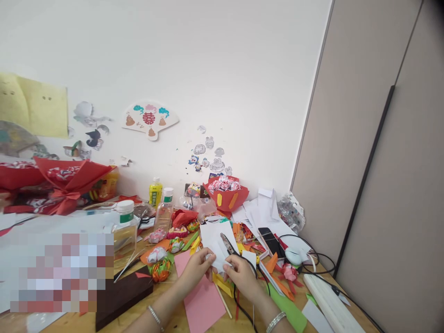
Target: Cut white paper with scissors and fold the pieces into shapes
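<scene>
A white sheet of paper (211, 236) stands before me above the cluttered table. My left hand (200, 267) pinches its lower left part between thumb and fingers. Lower on the right, my right hand (242, 273) has its thumb and fingers closed on the paper's bottom edge. Just above the right hand is a dark-handled tool with a pointed metal end (227, 243), probably scissors; its lower part is hidden. Below the hands lie a pink paper sheet (204, 307), yellow paper strips (223, 284) and a thin pale stick (224, 300).
Paper flowers (160, 270), a dark brown block (125, 298) and clear bottles (125, 233) lie to the left. Rightward are a phone (270, 241), a white mouse (293, 255), looping black cables (336, 263), green paper (286, 307) and a white power strip (326, 303). A red bouquet (227, 196) stands behind.
</scene>
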Demonstrator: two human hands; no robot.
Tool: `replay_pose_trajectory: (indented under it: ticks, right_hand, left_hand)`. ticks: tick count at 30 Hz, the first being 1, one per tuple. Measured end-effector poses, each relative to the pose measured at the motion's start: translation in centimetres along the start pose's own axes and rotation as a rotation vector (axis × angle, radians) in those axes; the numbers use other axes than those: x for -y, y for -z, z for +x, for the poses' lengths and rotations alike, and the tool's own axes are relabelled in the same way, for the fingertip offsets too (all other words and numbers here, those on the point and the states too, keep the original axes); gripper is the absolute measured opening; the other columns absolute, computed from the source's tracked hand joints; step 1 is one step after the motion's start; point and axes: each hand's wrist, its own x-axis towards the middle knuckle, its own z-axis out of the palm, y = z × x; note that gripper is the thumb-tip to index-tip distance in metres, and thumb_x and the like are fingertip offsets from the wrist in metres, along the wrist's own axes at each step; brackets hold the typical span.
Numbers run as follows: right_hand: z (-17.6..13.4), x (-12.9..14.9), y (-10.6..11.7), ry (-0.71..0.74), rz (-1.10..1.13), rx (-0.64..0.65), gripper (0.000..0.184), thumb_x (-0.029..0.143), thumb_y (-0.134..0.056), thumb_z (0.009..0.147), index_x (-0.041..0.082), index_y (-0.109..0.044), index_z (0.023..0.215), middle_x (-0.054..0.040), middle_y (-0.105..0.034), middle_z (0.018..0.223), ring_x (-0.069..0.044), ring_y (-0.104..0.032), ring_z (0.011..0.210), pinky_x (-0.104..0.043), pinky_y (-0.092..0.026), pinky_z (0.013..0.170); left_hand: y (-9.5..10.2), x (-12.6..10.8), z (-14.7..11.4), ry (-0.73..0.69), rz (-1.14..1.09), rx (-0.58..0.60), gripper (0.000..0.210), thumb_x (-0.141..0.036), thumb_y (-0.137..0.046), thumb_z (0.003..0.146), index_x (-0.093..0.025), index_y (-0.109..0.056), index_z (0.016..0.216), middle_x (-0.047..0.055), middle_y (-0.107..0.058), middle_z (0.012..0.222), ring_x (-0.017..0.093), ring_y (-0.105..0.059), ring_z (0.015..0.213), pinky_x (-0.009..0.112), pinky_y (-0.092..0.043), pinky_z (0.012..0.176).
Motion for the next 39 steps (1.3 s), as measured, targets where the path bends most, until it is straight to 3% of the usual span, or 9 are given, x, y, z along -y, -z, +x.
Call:
replay_pose_trajectory:
  ticks: [5, 10, 16, 23, 34, 39]
  right_hand:
    - [0.1, 0.0, -0.1, -0.049, 0.081, 0.003, 0.017, 0.033, -0.052, 0.077, 0.016, -0.055, 0.079, 0.0034, -0.055, 0.053, -0.012, -0.052, 0.048, -0.021, -0.038, 0.047]
    - [0.2, -0.1, -0.2, -0.028, 0.046, 0.021, 0.015, 0.029, -0.049, 0.079, 0.017, -0.056, 0.083, 0.0035, -0.055, 0.055, -0.012, -0.053, 0.049, -0.021, -0.038, 0.047]
    - [-0.4, 0.6, -0.1, 0.111, -0.233, 0.002, 0.017, 0.029, -0.045, 0.083, 0.018, -0.058, 0.082, 0.0019, -0.056, 0.062, -0.013, -0.052, 0.057, -0.022, -0.036, 0.056]
    - [-0.7, 1.4, -0.3, 0.122, -0.452, 0.028, 0.009, 0.027, -0.056, 0.076, 0.017, -0.059, 0.076, 0.0044, -0.05, 0.06, -0.01, -0.043, 0.055, -0.02, -0.028, 0.052]
    - [-0.6, 1.1, -0.8, 0.053, -0.138, 0.064, 0.011, 0.021, -0.049, 0.077, 0.016, -0.055, 0.07, 0.0032, -0.052, 0.059, -0.011, -0.049, 0.054, -0.02, -0.034, 0.051]
    - [-0.4, 0.7, -0.9, 0.026, -0.002, 0.081, 0.014, 0.028, -0.051, 0.079, 0.016, -0.054, 0.072, 0.0032, -0.052, 0.06, -0.011, -0.051, 0.053, -0.021, -0.037, 0.051]
  left_hand:
    - [0.1, 0.0, 0.1, 0.055, -0.068, 0.104, 0.04, -0.057, -0.057, 0.065, -0.02, -0.046, 0.074, -0.004, -0.059, 0.047, 0.012, -0.053, 0.035, 0.021, -0.035, 0.038]
    - [0.2, -0.6, -0.4, 0.154, -0.249, 0.142, 0.033, -0.041, -0.066, 0.063, -0.018, -0.049, 0.079, -0.002, -0.064, 0.052, 0.011, -0.054, 0.039, 0.021, -0.039, 0.044]
    - [0.4, -1.1, -0.7, 0.208, -0.502, 0.158, 0.033, -0.038, -0.072, 0.063, -0.015, -0.054, 0.078, 0.0, -0.065, 0.061, 0.007, -0.055, 0.049, 0.019, -0.04, 0.052]
    - [0.3, -0.8, -0.6, 0.16, -0.412, 0.171, 0.036, -0.043, -0.074, 0.061, -0.014, -0.053, 0.07, -0.001, -0.062, 0.057, 0.008, -0.053, 0.047, 0.021, -0.041, 0.052]
    - [0.2, -0.2, 0.0, 0.108, -0.368, 0.097, 0.043, -0.054, -0.069, 0.06, -0.017, -0.047, 0.064, -0.005, -0.054, 0.042, 0.008, -0.047, 0.038, 0.021, -0.039, 0.044]
    - [0.1, -0.5, -0.2, 0.081, -0.353, 0.047, 0.044, -0.057, -0.066, 0.061, -0.018, -0.048, 0.063, -0.005, -0.052, 0.039, 0.008, -0.045, 0.036, 0.021, -0.037, 0.043]
